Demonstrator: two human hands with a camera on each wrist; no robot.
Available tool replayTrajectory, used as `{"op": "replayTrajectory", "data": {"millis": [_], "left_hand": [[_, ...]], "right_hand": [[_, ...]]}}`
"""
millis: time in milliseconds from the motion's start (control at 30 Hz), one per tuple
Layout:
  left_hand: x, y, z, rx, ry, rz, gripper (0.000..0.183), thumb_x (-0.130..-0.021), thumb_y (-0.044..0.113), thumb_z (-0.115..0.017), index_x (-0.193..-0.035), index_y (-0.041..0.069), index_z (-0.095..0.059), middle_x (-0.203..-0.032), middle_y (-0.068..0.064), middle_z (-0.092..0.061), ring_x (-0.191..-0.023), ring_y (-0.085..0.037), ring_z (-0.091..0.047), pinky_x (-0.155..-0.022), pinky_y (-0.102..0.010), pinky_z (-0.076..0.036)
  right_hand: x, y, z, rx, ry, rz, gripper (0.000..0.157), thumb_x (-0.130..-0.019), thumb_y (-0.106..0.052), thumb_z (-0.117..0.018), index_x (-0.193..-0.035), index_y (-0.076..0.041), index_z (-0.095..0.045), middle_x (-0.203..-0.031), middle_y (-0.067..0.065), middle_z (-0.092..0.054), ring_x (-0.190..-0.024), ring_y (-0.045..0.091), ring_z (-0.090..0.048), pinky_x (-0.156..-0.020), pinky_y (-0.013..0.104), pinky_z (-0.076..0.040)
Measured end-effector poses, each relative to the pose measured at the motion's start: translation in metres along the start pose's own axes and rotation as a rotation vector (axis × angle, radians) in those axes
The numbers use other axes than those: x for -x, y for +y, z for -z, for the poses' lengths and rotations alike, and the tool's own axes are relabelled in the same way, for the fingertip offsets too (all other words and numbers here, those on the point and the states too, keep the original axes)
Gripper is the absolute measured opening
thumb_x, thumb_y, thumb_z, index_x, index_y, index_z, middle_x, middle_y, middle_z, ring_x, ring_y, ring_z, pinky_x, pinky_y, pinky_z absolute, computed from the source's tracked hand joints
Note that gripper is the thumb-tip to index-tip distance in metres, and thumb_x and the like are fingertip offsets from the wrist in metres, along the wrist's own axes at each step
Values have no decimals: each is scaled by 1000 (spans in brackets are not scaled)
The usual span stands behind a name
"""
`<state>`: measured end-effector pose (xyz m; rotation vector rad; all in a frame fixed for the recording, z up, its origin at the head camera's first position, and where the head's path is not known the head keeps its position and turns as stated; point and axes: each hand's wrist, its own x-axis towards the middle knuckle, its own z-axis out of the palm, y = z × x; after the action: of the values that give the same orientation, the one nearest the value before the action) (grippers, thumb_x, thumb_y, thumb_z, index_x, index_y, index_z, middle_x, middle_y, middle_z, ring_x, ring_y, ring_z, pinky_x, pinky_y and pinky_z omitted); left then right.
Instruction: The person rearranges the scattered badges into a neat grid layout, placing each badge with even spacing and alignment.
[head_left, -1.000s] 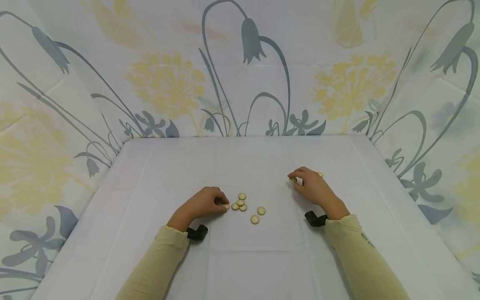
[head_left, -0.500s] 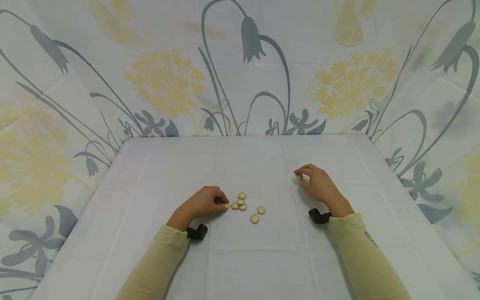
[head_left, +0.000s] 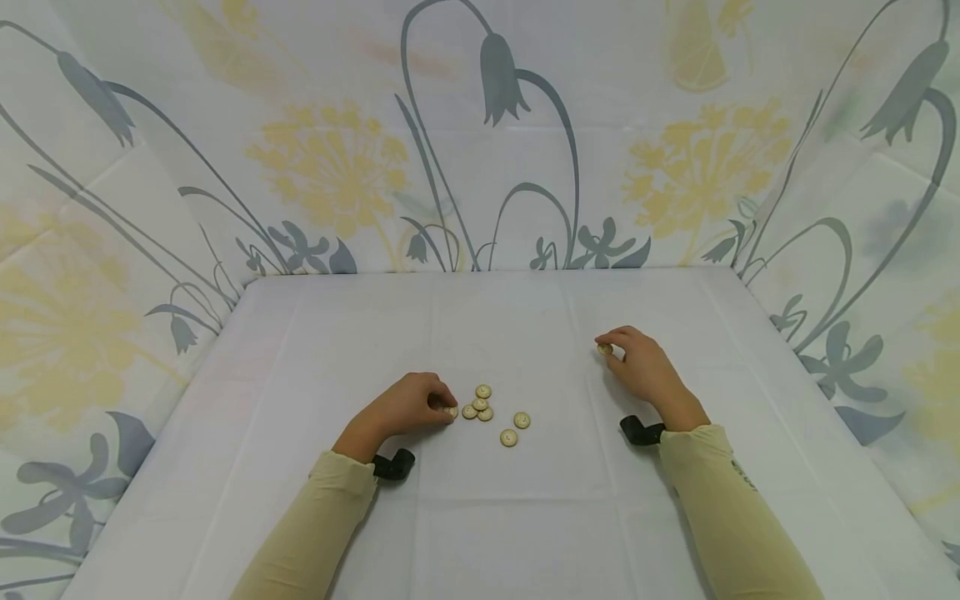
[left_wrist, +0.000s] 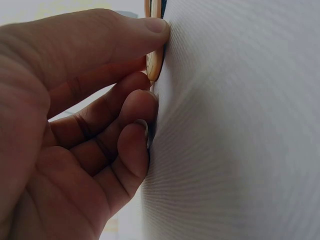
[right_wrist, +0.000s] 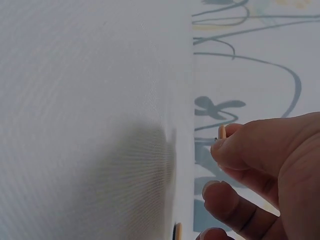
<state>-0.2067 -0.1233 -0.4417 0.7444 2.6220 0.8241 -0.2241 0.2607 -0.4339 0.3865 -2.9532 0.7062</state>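
Observation:
My left hand (head_left: pixel 411 408) rests on the table and pinches a round cream button (head_left: pixel 452 412) between thumb and finger. In the left wrist view that button (left_wrist: pixel 154 65) stands nearly flush with the cloth, thumb over its edge. Farther right and back, my right hand (head_left: pixel 637 363) holds another button (head_left: pixel 604 349) by its edge. The right wrist view shows this button (right_wrist: pixel 222 132) raised off the cloth between thumb and forefinger. Below it, a further button (right_wrist: pixel 177 231) lies on the table, hidden by the hand in the head view.
Beside the left hand lies a small cluster of buttons (head_left: pixel 483 391), some overlapping. Two loose buttons, one upper (head_left: pixel 522 420) and one lower (head_left: pixel 509 437), lie just right of it. White cloth covers the table (head_left: pixel 517 533); flower-patterned fabric (head_left: pixel 480 167) walls the back and sides.
My right hand has shifted right and slightly back with its button, covering the one seen behind it a second ago. The left hand stays in place.

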Motion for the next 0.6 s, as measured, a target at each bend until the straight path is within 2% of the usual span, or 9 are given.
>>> {"op": "replayTrajectory", "data": {"millis": [367, 600], "left_hand": [[0, 0, -1, -7, 6, -8, 16, -82, 20, -77, -96, 14, -75, -87, 5, -62, -79, -7, -55, -73, -24, -48], [0, -2, -2, -7, 10, 0, 16, -82, 20, -78, -96, 14, -75, -86, 5, -62, -79, -7, -56, -73, -23, -49]], "right_hand": [[-1, 10, -1, -7, 1, -59, 30, -96, -9, -54, -124, -3, -64, -130, 21, -55, -95, 35, -61, -85, 51, -48], [-1, 14, -2, -15, 10, -71, 31, -98, -14, -51, -125, -3, -63, -132, 21, -54, -106, 40, -59, -93, 54, -45]]}}
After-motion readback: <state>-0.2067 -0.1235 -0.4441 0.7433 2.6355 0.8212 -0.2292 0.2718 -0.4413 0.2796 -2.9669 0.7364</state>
